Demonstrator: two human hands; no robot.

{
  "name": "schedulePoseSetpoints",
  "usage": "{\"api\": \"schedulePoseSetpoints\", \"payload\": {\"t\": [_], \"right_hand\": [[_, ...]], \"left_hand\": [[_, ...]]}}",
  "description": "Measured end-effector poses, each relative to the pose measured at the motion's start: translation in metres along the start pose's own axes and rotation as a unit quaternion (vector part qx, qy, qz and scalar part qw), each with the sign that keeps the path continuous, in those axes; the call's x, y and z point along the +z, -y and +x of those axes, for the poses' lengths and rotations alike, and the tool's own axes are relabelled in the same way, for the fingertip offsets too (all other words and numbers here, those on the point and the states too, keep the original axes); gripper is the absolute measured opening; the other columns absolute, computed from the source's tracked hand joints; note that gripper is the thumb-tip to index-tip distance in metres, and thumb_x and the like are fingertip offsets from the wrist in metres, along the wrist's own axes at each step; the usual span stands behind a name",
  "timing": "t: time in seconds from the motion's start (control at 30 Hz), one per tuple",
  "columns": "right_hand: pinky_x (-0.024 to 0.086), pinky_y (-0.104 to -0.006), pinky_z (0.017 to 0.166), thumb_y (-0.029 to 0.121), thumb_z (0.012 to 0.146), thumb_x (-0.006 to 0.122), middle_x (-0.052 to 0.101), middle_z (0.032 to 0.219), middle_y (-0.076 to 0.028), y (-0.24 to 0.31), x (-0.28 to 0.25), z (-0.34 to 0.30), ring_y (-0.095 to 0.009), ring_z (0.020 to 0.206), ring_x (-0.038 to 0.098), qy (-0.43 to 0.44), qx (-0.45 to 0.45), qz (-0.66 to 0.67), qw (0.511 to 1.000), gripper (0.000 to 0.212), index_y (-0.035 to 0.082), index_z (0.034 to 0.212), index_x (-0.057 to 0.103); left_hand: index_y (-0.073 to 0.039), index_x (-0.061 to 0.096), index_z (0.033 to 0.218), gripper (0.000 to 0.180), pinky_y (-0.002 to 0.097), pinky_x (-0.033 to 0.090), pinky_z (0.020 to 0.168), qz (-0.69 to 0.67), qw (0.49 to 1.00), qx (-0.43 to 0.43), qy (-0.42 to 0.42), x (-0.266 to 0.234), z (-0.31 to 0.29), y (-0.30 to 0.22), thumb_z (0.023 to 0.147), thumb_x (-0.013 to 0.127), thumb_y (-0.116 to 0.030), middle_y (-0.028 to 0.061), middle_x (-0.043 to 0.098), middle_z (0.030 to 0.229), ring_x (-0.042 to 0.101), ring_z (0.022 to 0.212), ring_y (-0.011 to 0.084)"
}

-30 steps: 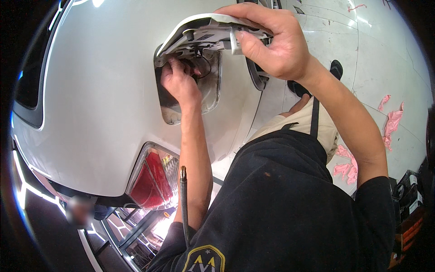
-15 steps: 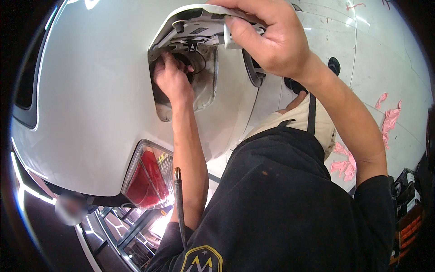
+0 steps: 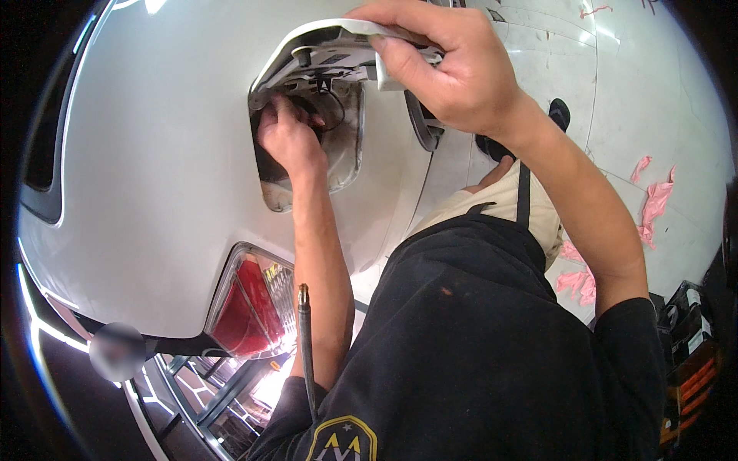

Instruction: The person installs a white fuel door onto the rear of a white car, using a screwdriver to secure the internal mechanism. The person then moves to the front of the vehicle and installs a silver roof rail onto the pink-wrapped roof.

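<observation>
The raised fuel door [image 3: 338, 55] of a white car is held at its outer edge by my right hand [image 3: 453, 73], thumb on the inner side and fingers over the outer face. My left hand [image 3: 294, 146] reaches into the fuel filler recess [image 3: 347, 157] below it. Its fingers are bent together at the recess's left side, by the dark round filler area; whatever they hold is hidden. A thin black cord [image 3: 338, 111] loops beside these fingers inside the recess.
A red and clear tail light [image 3: 250, 303] sits below the recess. A thin dark rod with a metal tip [image 3: 305, 338] stands up before my left forearm. Torn pink scraps [image 3: 656, 207] lie on the pale tiled floor [image 3: 630, 92]. Dark boxes [image 3: 689, 323] stand at the lower right.
The whole view has shifted slightly, with the car, floor and my right arm appearing a little further left. Both hands keep their places on the fuel door and in the recess.
</observation>
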State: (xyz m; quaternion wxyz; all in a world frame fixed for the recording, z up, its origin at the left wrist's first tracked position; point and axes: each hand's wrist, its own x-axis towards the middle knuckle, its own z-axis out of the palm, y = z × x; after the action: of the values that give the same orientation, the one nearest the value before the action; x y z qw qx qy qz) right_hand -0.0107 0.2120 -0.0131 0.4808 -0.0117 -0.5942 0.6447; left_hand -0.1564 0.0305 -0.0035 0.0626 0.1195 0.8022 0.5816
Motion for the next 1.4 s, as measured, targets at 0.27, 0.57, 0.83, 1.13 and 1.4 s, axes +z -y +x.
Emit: {"api": "schedulePoseSetpoints", "payload": {"t": [0.27, 0.57, 0.83, 1.13, 1.4], "right_hand": [[0.058, -0.0376, 0.076, 0.007, 0.09, 0.063, 0.074, 0.096, -0.019, 0.009, 0.003, -0.017, -0.032, 0.082, 0.073, 0.02, -0.015, -0.093, 0.995, 0.027, 0.002, 0.115, 0.072], [0.057, -0.0298, 0.073, 0.003, 0.094, 0.061, 0.075, 0.101, -0.015, 0.017, 0.009, -0.029, -0.023, 0.082, 0.072, 0.03, -0.04, -0.145, 0.988, 0.027, 0.0, 0.119, 0.072], [0.059, -0.0316, 0.077, 0.002, 0.095, 0.06, 0.075, 0.105, -0.018, 0.024, 0.007, -0.033, -0.027, 0.087, 0.075, 0.069, -0.012, -0.174, 0.982, 0.029, -0.001, 0.122, 0.071], [0.062, -0.0379, 0.082, -0.012, 0.082, 0.06, 0.074, 0.107, -0.022, 0.024, 0.037, -0.055, -0.034, 0.095, 0.075, -0.015, -0.106, -0.187, 0.977, 0.038, -0.006, 0.119, 0.069], [0.062, -0.0424, 0.09, -0.016, 0.074, 0.06, 0.072, 0.113, -0.023, 0.033, 0.05, -0.074, -0.037, 0.105, 0.073, -0.022, -0.065, -0.179, 0.981, 0.046, -0.007, 0.118, 0.069]], "left_hand": [[0.001, 0.065, 0.1, 0.023, 0.0276, 0.043, 0.046, -0.026, 1.0, 0.0, 0.016, -0.001, 0.003, 0.003, 0.107, 0.054, -0.019, 0.0003, 0.052, 0.072, 0.05, 0.058, 0.0109], [-0.001, 0.064, 0.102, 0.019, 0.0268, 0.046, 0.048, -0.029, 0.999, -0.028, 0.012, -0.004, 0.0, -0.002, 0.106, 0.055, -0.017, 0.0011, 0.051, 0.073, 0.046, 0.06, 0.0091], [-0.001, 0.065, 0.101, 0.019, 0.0263, 0.046, 0.048, -0.024, 1.0, -0.006, 0.0, -0.006, 0.003, 0.007, 0.106, 0.054, -0.016, 0.0012, 0.057, 0.077, 0.049, 0.06, 0.0099], [0.005, 0.066, 0.109, 0.02, 0.0331, 0.057, 0.074, -0.102, 0.994, 0.034, 0.02, -0.021, 0.008, 0.032, 0.098, 0.063, -0.011, 0.0107, 0.073, 0.1, 0.071, 0.085, 0.0194], [0.002, 0.068, 0.111, 0.02, 0.0333, 0.058, 0.078, -0.085, 0.994, -0.014, 0.065, -0.03, 0.012, 0.037, 0.095, 0.065, -0.009, 0.0099, 0.074, 0.104, 0.072, 0.088, 0.0189]]}}
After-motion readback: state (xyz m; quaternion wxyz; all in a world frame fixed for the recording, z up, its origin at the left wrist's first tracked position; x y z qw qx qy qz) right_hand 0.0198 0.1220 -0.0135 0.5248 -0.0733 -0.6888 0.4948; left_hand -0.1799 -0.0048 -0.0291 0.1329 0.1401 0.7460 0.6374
